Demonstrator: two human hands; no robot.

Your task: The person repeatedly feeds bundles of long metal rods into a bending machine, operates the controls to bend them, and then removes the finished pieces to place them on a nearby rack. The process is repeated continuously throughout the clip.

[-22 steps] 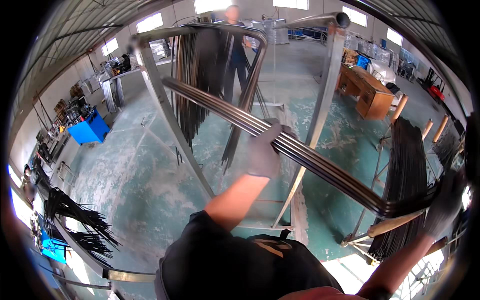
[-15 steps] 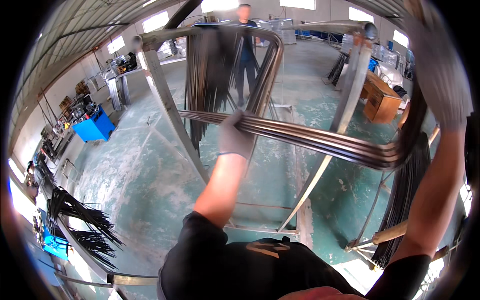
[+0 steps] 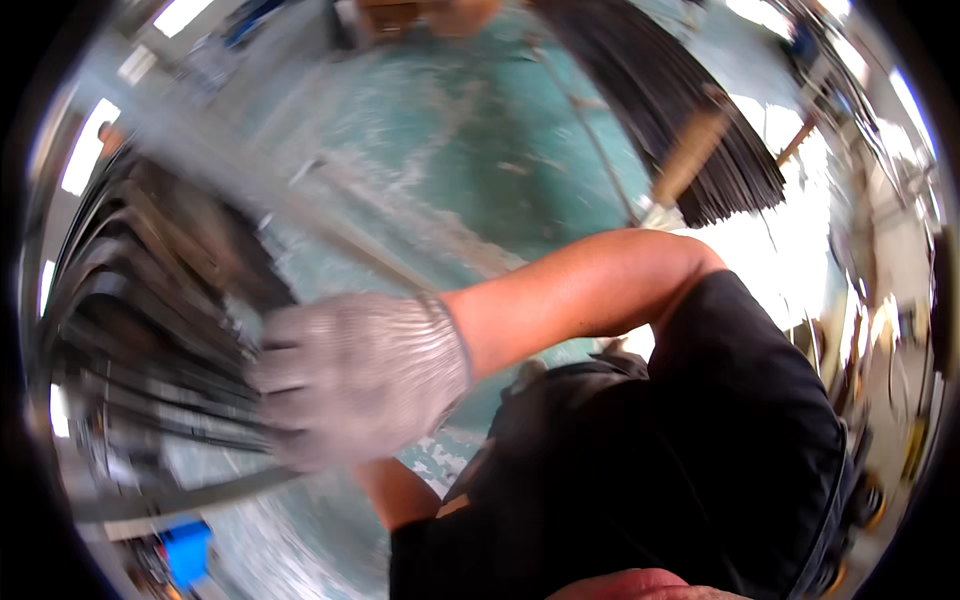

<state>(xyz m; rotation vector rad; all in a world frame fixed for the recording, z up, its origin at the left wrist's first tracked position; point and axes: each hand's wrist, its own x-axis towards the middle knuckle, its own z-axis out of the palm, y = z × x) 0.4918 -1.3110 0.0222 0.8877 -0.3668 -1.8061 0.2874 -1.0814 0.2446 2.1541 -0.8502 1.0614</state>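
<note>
My right hand (image 3: 355, 380), in a grey knit glove, reaches across to the left with its back toward me. Its fingers curl at the near ends of dark bent metal rods (image 3: 180, 415), smeared by motion. A thicker bundle of dark bent rods (image 3: 150, 250) hangs just beyond, at the far left. Below the glove shows my left forearm (image 3: 395, 490). My left hand is hidden behind the right one, so its fingers and anything in them do not show.
More dark rods (image 3: 670, 90) hang at the upper right over a wooden pole (image 3: 690, 155). A blurred metal frame bar (image 3: 240, 190) slants across the upper left. A blue box-shaped object (image 3: 187, 552) is at the lower left, and a brown wooden desk (image 3: 395, 18) at the top edge.
The view has swung to the right. My right hand has come down from the upper right and across to the left. My left hand, which gripped the rods, has gone out of sight.
</note>
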